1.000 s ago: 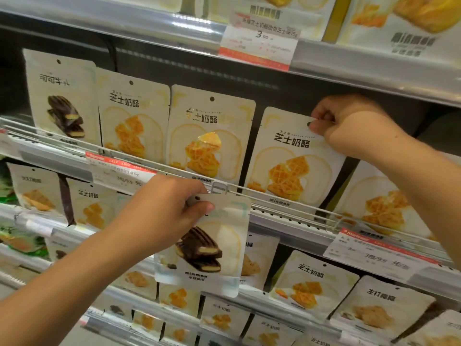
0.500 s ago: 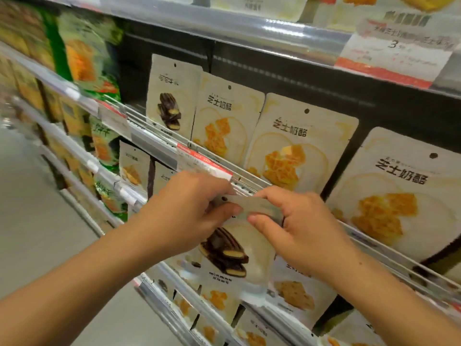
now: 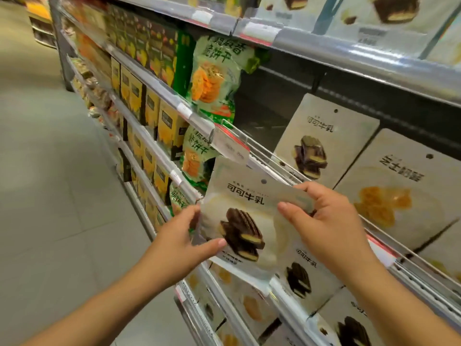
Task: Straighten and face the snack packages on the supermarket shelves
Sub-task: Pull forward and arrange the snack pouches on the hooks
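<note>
a pale plastic chocolate-biscuit pouch [image 3: 245, 221] is pinched at its lower left edge by the left hand [image 3: 178, 242] and gripped at its right edge by the curled right hand [image 3: 324, 223], before the wire shelf rail [image 3: 264, 156]

My forearms are bare from the frame's lower edge up to the wrists, with no sleeve showing. My left hand [image 3: 178, 242] and right hand [image 3: 331, 228] have short, unpainted nails, plain fingers and plain wrists.

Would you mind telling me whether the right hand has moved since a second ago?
Yes. The right hand came down from the cheese pouch on the shelf to the chocolate pouch, below the wire rail.
</note>
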A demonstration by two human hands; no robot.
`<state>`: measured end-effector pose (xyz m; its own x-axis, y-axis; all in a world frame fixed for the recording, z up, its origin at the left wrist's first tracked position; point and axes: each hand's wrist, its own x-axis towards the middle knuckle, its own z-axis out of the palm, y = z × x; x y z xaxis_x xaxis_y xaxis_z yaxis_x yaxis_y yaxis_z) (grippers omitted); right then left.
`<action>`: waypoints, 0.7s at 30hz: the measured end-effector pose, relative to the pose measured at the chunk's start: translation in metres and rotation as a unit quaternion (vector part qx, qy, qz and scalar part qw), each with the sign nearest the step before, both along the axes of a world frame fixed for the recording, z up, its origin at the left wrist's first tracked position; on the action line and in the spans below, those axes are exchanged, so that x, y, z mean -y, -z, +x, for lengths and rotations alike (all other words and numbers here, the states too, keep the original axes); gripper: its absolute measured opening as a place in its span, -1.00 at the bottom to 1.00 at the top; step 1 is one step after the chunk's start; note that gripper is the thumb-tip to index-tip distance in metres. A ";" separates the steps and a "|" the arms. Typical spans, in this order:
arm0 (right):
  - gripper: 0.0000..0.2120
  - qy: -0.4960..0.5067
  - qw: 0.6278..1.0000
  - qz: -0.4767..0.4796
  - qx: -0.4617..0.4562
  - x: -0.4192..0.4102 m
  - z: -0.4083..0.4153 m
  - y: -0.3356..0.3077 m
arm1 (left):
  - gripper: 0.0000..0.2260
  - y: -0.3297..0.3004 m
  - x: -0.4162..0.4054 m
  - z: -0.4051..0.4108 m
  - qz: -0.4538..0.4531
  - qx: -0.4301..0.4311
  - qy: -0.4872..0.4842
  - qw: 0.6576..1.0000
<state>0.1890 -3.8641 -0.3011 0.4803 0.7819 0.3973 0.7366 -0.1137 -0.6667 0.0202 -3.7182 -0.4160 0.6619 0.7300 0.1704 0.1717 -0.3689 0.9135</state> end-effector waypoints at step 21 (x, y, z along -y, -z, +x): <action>-0.89 0.029 0.929 0.123 0.349 -0.181 0.070 -0.111 | -0.52 -0.122 -0.241 0.164 0.108 0.200 0.037 0.973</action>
<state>0.2586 -3.6827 -0.1902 0.0780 0.6077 0.7903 0.9964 -0.0746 -0.0410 0.1843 -3.4770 -0.2943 0.5606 0.6017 0.5689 -0.2153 -0.5575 0.8018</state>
